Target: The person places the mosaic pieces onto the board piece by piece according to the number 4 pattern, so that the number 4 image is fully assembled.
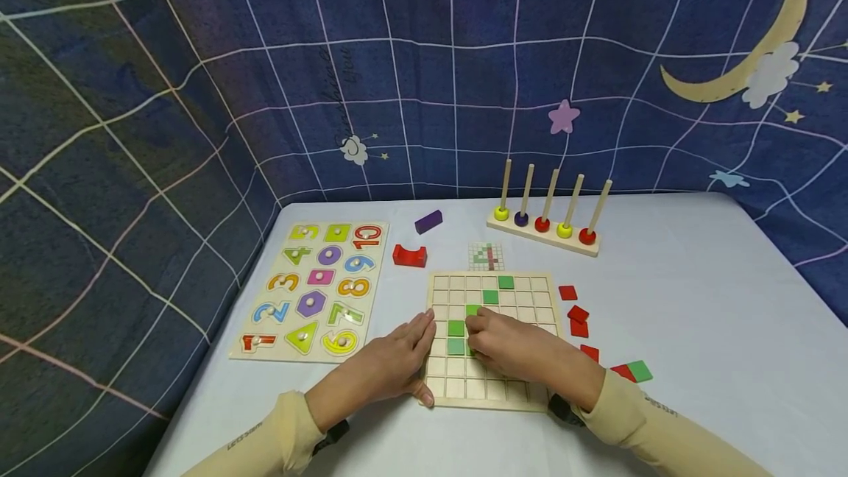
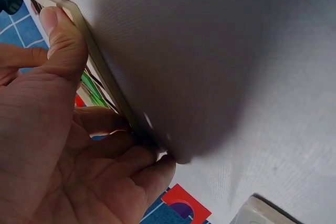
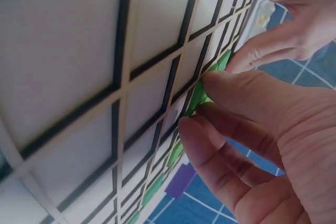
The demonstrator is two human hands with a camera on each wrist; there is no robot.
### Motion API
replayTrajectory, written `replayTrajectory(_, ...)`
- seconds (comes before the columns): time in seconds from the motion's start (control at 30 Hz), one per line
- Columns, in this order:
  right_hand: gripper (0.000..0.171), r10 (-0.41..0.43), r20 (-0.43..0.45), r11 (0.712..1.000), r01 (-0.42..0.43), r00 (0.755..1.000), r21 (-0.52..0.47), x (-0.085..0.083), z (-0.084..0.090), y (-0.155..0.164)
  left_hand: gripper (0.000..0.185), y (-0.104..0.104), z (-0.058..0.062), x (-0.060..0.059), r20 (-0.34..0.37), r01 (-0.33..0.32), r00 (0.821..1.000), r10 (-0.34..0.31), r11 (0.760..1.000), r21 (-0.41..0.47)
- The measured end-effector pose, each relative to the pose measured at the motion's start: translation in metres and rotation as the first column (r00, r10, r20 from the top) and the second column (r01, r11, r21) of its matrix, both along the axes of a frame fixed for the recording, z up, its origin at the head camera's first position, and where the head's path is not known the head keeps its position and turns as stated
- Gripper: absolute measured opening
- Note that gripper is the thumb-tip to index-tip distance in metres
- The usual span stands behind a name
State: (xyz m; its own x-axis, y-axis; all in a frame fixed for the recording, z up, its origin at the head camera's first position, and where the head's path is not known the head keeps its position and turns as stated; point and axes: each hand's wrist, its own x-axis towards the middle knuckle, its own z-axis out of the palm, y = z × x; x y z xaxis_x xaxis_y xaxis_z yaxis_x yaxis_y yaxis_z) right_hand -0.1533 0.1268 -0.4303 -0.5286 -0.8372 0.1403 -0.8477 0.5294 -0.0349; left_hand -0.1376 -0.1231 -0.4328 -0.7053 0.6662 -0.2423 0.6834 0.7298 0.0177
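While the left hand (image 1: 391,366) lies flat-fingered against the square wooden grid board's (image 1: 464,387) left edge, steadying it, the right hand (image 1: 513,348) pinches a green square tile (image 1: 472,310) over a cell. Left wrist: thumb (image 2: 63,40) presses the board's rim (image 2: 100,66). Right wrist: fingertips (image 3: 220,85) nip the tile (image 3: 198,97) into its slot.
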Motion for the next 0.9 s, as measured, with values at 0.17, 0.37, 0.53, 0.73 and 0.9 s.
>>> replayTrajectory(0.17, 0.010, -0.011, 0.003, 1.000, 0.011, 1.000, -0.005, 0.001, 0.000, 0.001, 0.115, 0.000, 0.001, 0.000, -0.022, 0.012, 1.000, -0.012, 1.000, 0.003)
replayTrajectory(0.37, 0.009, -0.007, -0.046, 1.000, 0.007, 0.999, -0.008, 0.004, -0.002, 0.003, 0.115, -0.001, 0.002, 0.000, -0.012, 0.009, 1.000, -0.009, 1.000, 0.008)
replayTrajectory(0.53, 0.005, -0.035, -0.026, 0.999, 0.034, 0.999, -0.017, 0.009, -0.001, 0.006, 0.116, 0.001, 0.002, 0.000, 0.001, 0.001, 1.000, -0.001, 1.000, 0.012)
replayTrajectory(0.73, 0.013, -0.057, 0.151, 0.994, 0.070, 0.987, -0.083, 0.014, 0.004, 0.013, 0.115, -0.001, 0.001, 0.001, 0.005, -0.004, 1.000, 0.004, 1.000, 0.022)
replayTrajectory(0.9, 0.021, -0.058, 0.231, 0.990, 0.085, 0.971, -0.108, 0.015, 0.006, 0.022, 0.115, -0.002, -0.002, 0.001, -0.011, 0.002, 1.000, -0.001, 0.999, 0.035)
